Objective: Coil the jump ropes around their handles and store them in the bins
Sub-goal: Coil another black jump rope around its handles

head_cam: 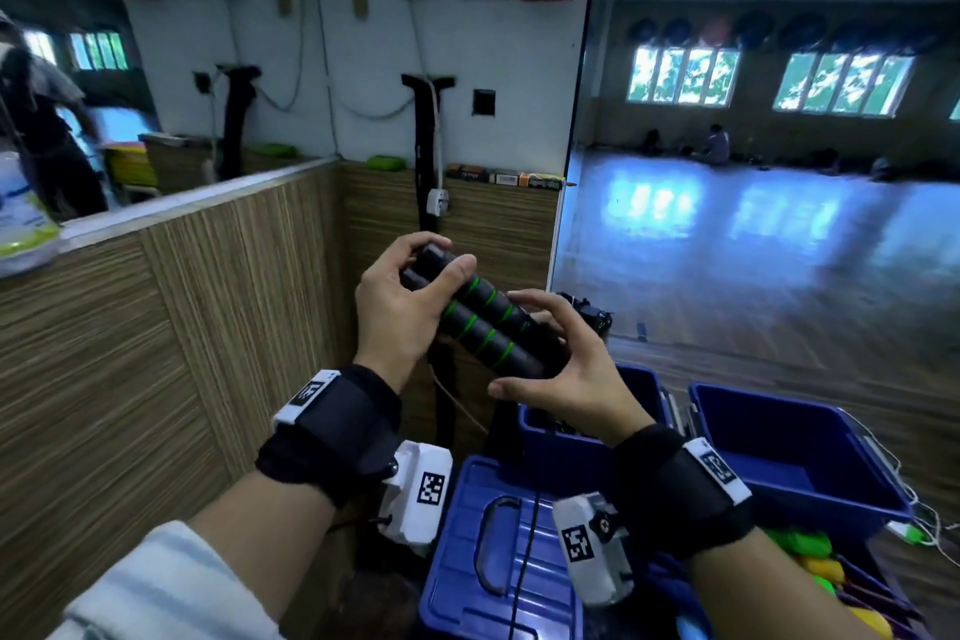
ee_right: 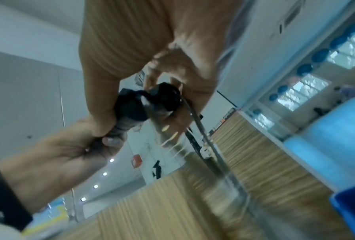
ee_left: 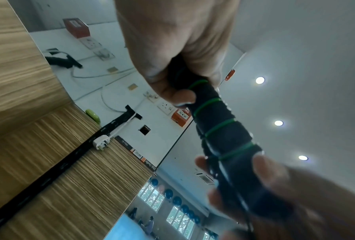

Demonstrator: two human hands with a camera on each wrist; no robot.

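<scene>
We see the left hand (head_cam: 402, 307) clamped round the far ends of the paired black-green handles (head_cam: 480, 322), thumb on top. The right hand (head_cam: 576, 379) curls loosely round their near ends, mid-air above the blue bins (head_cam: 810, 437).

Two black, green-ringed handles (head_cam: 483, 322) are held side by side, tilted, near blue bins (head_cam: 779, 431).

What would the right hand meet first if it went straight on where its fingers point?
The two black handles, gripped at the far end by the left hand. The right hand curves round their near end, so it would likely press them at once.
</scene>
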